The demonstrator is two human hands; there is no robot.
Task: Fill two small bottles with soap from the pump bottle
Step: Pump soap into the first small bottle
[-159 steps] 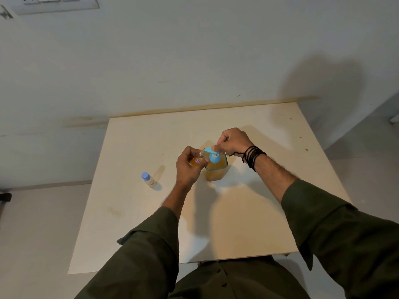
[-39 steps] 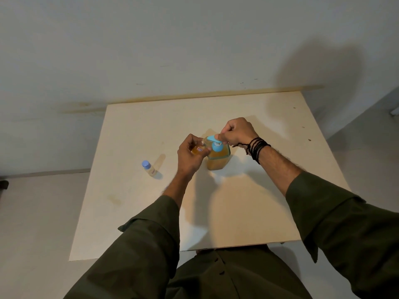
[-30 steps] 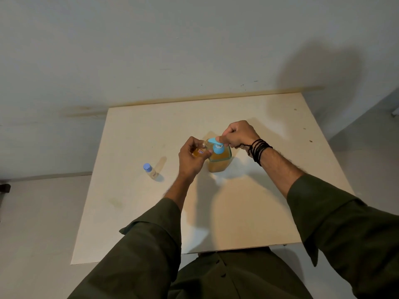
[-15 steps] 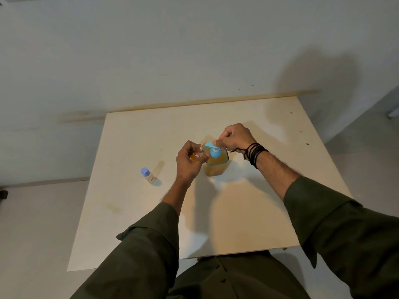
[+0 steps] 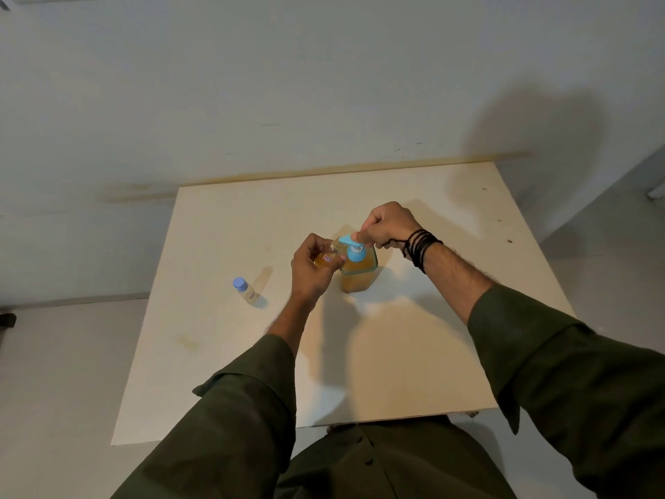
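One pale table (image 5: 414, 372) (stained, perhaps) against grey wall (image 5: 288, 84).

Capped small bottle (image 5: 245, 290) stands alone left; pump bottle (image 5: 358, 270) blocks centre; bare table (image 5: 414, 354) near edge.

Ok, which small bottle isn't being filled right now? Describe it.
On the pale table, look left of the left hand and the amber pump bottle. The capped small bottle stands there alone, untouched; its blue cap is on.
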